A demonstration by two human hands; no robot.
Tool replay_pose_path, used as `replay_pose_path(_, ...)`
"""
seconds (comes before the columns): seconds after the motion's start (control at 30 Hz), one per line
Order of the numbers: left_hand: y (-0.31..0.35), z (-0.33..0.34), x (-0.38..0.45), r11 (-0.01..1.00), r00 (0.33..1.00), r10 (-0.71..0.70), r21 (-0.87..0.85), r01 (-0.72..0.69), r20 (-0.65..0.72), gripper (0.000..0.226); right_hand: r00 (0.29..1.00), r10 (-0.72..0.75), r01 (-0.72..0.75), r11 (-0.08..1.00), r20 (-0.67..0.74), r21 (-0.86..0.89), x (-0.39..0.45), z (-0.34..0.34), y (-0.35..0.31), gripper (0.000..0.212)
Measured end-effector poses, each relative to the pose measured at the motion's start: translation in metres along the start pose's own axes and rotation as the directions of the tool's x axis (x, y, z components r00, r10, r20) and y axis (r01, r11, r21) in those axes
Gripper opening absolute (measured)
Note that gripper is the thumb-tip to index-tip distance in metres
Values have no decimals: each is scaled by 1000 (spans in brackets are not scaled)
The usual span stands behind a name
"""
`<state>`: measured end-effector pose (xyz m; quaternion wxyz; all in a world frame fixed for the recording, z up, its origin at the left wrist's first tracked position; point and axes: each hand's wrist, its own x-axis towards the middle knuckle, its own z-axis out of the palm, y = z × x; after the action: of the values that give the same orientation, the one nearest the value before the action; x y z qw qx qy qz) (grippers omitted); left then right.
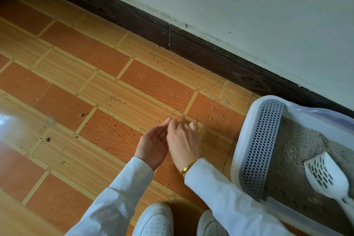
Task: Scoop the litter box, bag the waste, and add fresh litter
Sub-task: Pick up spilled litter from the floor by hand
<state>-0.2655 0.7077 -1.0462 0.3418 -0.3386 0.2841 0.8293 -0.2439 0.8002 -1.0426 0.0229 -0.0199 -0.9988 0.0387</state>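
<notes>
Down on the tiled floor (118,86), both hands work among scattered litter granules (216,117) well away from the litter box (247,132), which sits at the right against the dark baseboard (201,53). The left hand (153,145) is cupped palm-up, fingers loosely curved together, with a few granules seemingly lying in it. The right hand (183,140) rests just beside it, touching at the fingertips, fingers bent downward toward the floor; whether they pinch a granule cannot be told. A gold bangle (188,166) circles the right wrist. Inside the box, on grey litter (298,149), lies a white slotted scoop (325,176), apart from both hands, beside the grey perforated step (260,149). No writing or brand is legible.
</notes>
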Motion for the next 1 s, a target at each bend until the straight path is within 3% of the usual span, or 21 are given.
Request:
replay_pose_path(0.07, 1, 2, 0, 1000, 1000, -17, -4, 17, 23, 37, 999, -36, 36, 999, -4, 39, -1, -2, -3, 20)
replay_pose_path(0.17, 7, 4, -3, 997, 998, -4, -81, 9, 60, 38, 991, 132, -134, 989, 37, 60, 9, -3, 23, 17)
replay_pose_path(0.27, 15, 4, -7, 990, 996, 14, -144, -2, 86, 39, 938, 336, -333, 942, 82, -50, 22, -1, 60, 29)
replay_pose_path(0.37, 20, 2, -8, 989, 996, 21, -150, -9, 81, 39, 863, 440, -401, 895, 248, -194, 27, 7, 73, 44)
replay_pose_path(0.57, 20, 1, -11, 988, 997, 18, -156, -5, 81, 40, 878, 376, -324, 922, 296, -211, 27, 17, 65, 19)
replay_pose_path(0.73, 18, 2, -11, 989, 997, 9, -150, 2, 76, 40, 898, 313, -258, 944, 310, -207, 29, 12, 61, 25)
replay_pose_path(0.93, 16, 0, -11, 991, 997, 12, -135, -3, 72, 40, 923, 338, -281, 918, 183, -279, 14, 21, 49, 27)
replay_pose_path(1.0, 15, 0, -10, 991, 998, 8, -132, 1, 70, 40, 941, 294, -233, 921, 166, -311, 8, 28, 44, 16)
